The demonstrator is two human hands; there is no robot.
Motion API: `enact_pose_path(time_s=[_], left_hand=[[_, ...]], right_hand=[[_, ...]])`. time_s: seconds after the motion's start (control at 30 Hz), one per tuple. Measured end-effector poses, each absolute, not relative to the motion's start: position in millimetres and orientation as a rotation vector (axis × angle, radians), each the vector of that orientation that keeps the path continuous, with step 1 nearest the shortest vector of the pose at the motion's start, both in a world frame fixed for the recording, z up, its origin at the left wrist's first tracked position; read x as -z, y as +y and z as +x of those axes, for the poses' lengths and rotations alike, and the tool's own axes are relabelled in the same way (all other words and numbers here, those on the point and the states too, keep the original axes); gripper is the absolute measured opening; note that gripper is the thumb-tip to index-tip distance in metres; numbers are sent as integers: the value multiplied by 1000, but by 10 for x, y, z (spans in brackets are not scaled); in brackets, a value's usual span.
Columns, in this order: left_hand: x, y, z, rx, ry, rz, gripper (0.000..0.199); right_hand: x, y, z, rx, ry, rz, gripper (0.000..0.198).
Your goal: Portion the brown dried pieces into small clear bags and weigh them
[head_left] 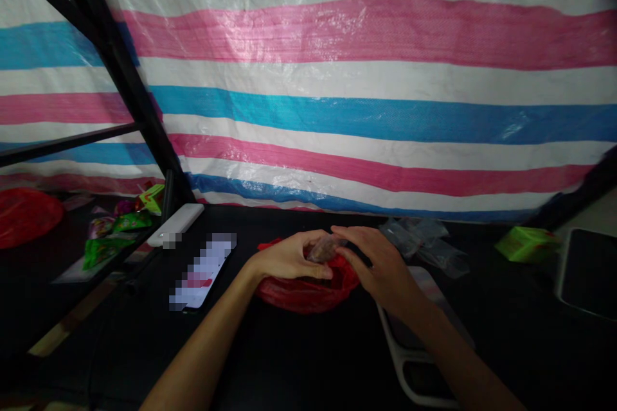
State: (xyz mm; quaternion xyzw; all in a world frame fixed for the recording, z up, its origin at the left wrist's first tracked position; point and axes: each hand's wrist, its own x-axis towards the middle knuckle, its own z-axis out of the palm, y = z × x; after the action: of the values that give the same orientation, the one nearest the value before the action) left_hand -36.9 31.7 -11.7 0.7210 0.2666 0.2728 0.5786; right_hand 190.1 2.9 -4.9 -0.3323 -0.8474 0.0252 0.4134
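Observation:
Between my hands is a small brownish lump (324, 248) that looks wrapped in clear plastic; its kind is not clear. My left hand (292, 257) grips it from the left, thumb along the lower side. From the right, my right hand (378, 263) has its thumb and fingers on the lump's other end. Directly below both hands lies a crumpled red plastic bag (308, 298) with its mouth open; what is inside is mostly hidden. A white kitchen scale (402, 366) sits under my right forearm, partly covered by it.
A lit phone (205, 276) and a white power bank (177, 223) lie to the left. Clear plastic bags (424, 241) and a green packet (525, 244) are at the right. Beyond a black frame (128, 83) are snack packets (108, 250) and another red bag (29, 215). Striped sheeting (361, 83) hangs behind.

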Motion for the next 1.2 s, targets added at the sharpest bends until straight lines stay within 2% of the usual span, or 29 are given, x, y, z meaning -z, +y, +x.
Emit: enact_pose_path(time_s=[0.13, 0.47, 0.6, 0.67, 0.77, 0.8, 1.13, 1.2], left_hand=[[137, 333, -364, -661, 636, 1660, 44], [109, 318, -376, -654, 596, 1685, 47], [107, 315, -377, -661, 607, 1629, 48], [113, 320, -382, -697, 614, 1599, 48], [111, 334, -404, -751, 598, 1566, 48], [105, 339, -413, -757, 594, 1558, 47], [66, 327, -401, -745, 671, 1579, 45], [65, 320, -378, -766, 685, 1589, 46]], right_hand=[[50, 20, 1900, -172, -2103, -852, 40], [37, 26, 1905, -134, -2071, -849, 31], [-1, -12, 1892, -100, -2058, -807, 36], [-19, -53, 1878, -126, -2065, -834, 46], [-4, -95, 1865, -180, -2112, -921, 81], [11, -94, 1866, -196, -2133, -938, 86], [28, 86, 1949, -197, -2032, -1108, 46], [-21, 57, 1963, -193, -2051, -1050, 45]])
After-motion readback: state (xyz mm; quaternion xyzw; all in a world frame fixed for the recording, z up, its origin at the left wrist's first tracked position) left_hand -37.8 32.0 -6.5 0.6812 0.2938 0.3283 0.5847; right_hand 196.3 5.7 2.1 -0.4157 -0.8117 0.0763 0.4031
